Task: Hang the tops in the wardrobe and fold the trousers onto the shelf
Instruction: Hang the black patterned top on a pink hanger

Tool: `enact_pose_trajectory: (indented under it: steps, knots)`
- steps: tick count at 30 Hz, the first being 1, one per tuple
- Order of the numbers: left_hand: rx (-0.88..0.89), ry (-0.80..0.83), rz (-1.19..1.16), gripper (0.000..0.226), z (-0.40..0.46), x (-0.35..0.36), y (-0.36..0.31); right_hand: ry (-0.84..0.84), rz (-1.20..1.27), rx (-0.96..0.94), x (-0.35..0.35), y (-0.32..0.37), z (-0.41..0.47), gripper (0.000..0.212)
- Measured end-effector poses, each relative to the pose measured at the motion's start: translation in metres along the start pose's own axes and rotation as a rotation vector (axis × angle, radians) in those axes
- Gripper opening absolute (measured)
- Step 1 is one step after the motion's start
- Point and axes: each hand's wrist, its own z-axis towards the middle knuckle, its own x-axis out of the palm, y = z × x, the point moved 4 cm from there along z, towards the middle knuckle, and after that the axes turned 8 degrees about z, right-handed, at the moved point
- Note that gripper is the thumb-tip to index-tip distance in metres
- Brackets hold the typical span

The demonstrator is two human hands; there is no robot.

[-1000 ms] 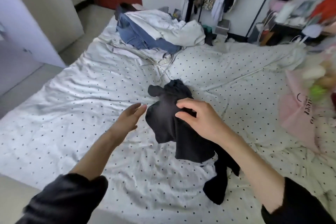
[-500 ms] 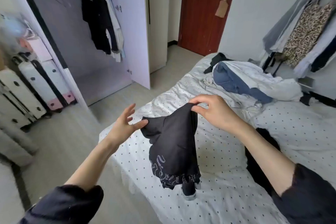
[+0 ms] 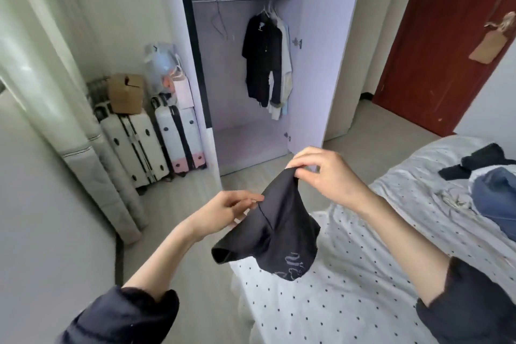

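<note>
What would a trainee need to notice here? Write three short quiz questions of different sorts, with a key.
1. True or false: the black top lies flat on the bed.
2. Multiple choice: which holds the top's highest edge? A. left hand B. right hand C. neither
3. Fill in: a bare hanger hangs on the wardrobe's ____, left of the hung clothes.

Key:
1. False; both hands hold it up in the air.
2. B; the right hand pinches the top edge, the left grips lower on the side.
3. rail.
</note>
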Motion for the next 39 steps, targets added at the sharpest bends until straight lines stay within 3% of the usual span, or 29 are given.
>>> enact_pose_trajectory:
  steps: [2, 5, 8, 13, 15, 17, 20, 24, 28, 31, 35, 39]
  knots:
    - [-0.003, -0.021, 0.032, 0.023, 0.014, -0.016, 0.005, 0.013, 0.006, 0.003, 0.006, -0.003, 0.032, 0.018]
    - [-0.006, -0.176, 0.038, 0.021, 0.036, -0.053, 0.023, -0.005, 0.027, 0.038, 0.013, -0.013, 0.08, 0.025]
    - [-0.033, -0.281, 0.09, 0.029, 0.066, -0.094, 0.052, -0.012, 0.065, 0.068, 0.024, -0.022, 0.134, 0.032]
    - [-0.033, -0.068, 0.064, 0.062, 0.128, -0.131, 0.081, -0.028, 0.131, 0.091, 0.049, -0.029, 0.215, 0.035]
    - [0.005, -0.029, 0.063, 0.05, 0.16, -0.147, 0.085, -0.044, 0.132, 0.079, 0.06, -0.031, 0.247, 0.037]
    - [0.025, -0.071, 0.067, 0.02, 0.187, -0.171, 0.087, -0.067, 0.124, 0.089, 0.068, -0.035, 0.275, 0.04]
    - [0.042, -0.081, 0.152, 0.048, 0.224, -0.215, 0.094, -0.129, 0.149, 0.149, 0.071, -0.046, 0.315, 0.041]
    - [0.118, -0.078, 0.223, 0.037, 0.261, -0.27, 0.09, -0.222, 0.165, 0.289, 0.061, -0.072, 0.349, 0.033]
    - [0.191, -0.139, 0.253, 0.04, 0.299, -0.3, 0.075, -0.309, 0.163, 0.369, 0.049, -0.091, 0.376, 0.024]
    - [0.178, -0.114, 0.134, 0.049, 0.335, -0.313, 0.062, -0.37, 0.175, 0.401, 0.037, -0.107, 0.4, 0.023]
    - [0.154, -0.054, -0.142, 0.024, 0.387, -0.322, 0.035, -0.383, 0.124, 0.458, 0.018, -0.139, 0.426, 0.023]
    - [0.139, -0.12, -0.227, 0.031, 0.461, -0.323, -0.007, -0.379, 0.149, 0.551, -0.002, -0.185, 0.466, 0.022]
